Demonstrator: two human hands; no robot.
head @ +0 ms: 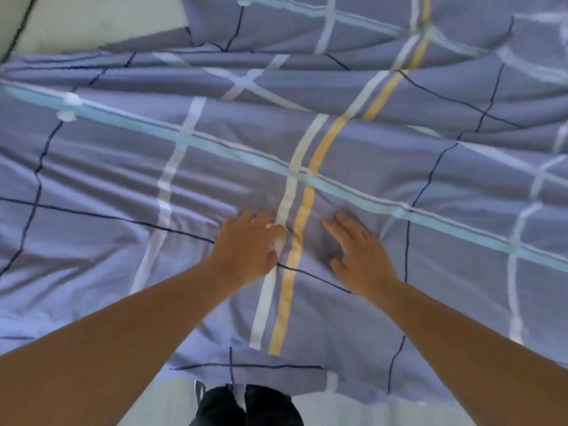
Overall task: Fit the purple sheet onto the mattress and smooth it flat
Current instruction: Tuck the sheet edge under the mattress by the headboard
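The sheet lies spread over the mattress, with long folds across its far part. It looks thin, light and soft, so it will probably wrinkle and slide under a push. The right hand presses flat on it, fingers straight. The left hand, just beside, has bent fingers; whether it pinches cloth I cannot tell. For fitting, the edge or a corner seems best to hold.

purple sheet, white, yellow, navy stripes
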